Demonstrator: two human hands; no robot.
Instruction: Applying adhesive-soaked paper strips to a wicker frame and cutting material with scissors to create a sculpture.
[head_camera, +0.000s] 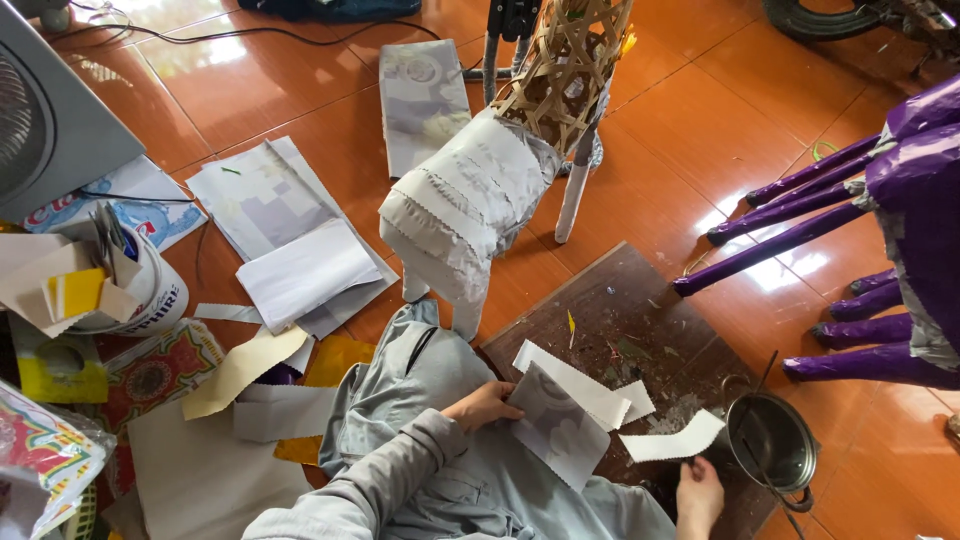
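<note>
My left hand presses on a grey printed paper sheet lying on my lap over grey trousers. My right hand holds a white paper strip with a zigzag edge, next to a small metal pot. More cut paper pieces lie on a dark wooden board in front of me. Beyond it stands a woven bamboo animal frame, its front half covered in grey paper strips.
Purple paper-covered legs of another figure reach in from the right. Loose paper sheets litter the orange tiled floor to the left. A white bucket stuffed with paper scraps and a grey fan stand at far left.
</note>
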